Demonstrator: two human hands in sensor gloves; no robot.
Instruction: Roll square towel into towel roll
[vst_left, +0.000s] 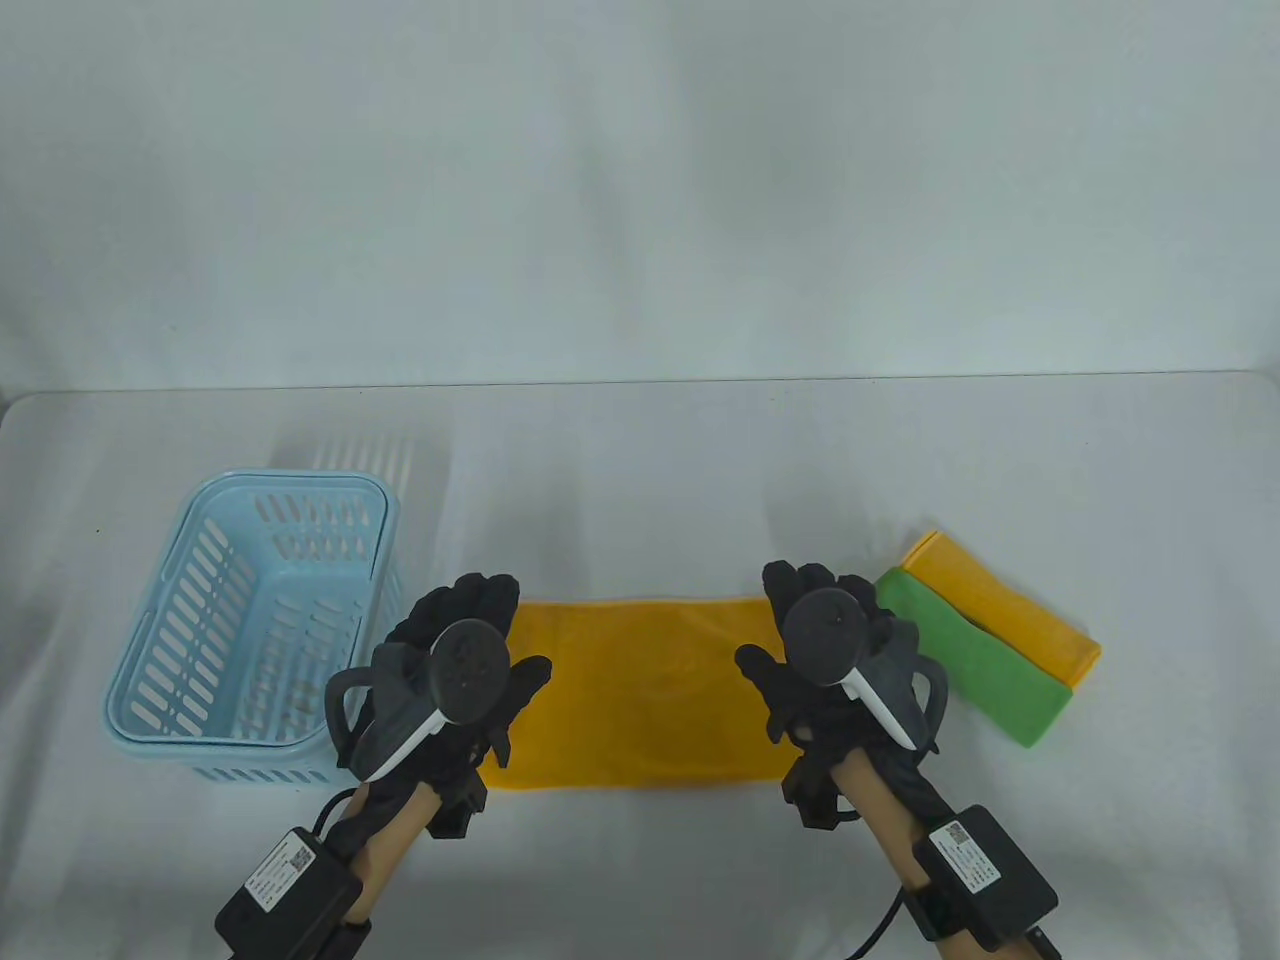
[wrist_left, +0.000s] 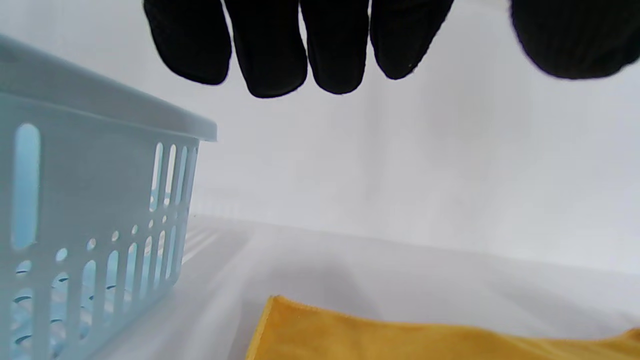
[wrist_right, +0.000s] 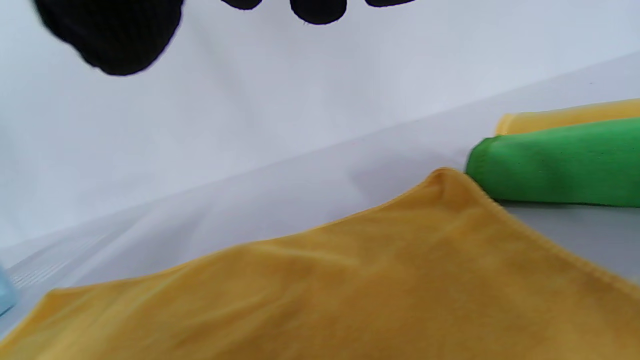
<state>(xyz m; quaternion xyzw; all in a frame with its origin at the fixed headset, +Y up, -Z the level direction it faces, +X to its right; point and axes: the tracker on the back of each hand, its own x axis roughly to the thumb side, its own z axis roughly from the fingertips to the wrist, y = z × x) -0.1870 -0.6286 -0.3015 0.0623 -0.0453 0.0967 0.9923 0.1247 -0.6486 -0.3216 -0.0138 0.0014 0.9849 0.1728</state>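
The yellow towel (vst_left: 635, 690) lies flat on the table (vst_left: 640, 470) as a wide band, not yet rolled, between our two hands. Our left hand (vst_left: 455, 670) hovers at its left end and our right hand (vst_left: 835, 660) at its right end — both with fingers relaxed and apart, gripping nothing; the wrist views show the fingertips (wrist_left: 270, 55) clear of the cloth.

Just right of the towel lie a folded green cloth (vst_left: 975, 665) and a folded yellow cloth (vst_left: 1005, 610); the blue basket (vst_left: 150, 690) stands just left.

Risks, as we judge them: uneven pull from the two ends skews the roll into a cone; a loose first turn lets it unwind; the right corner — close to the green cloth — may drag it along.
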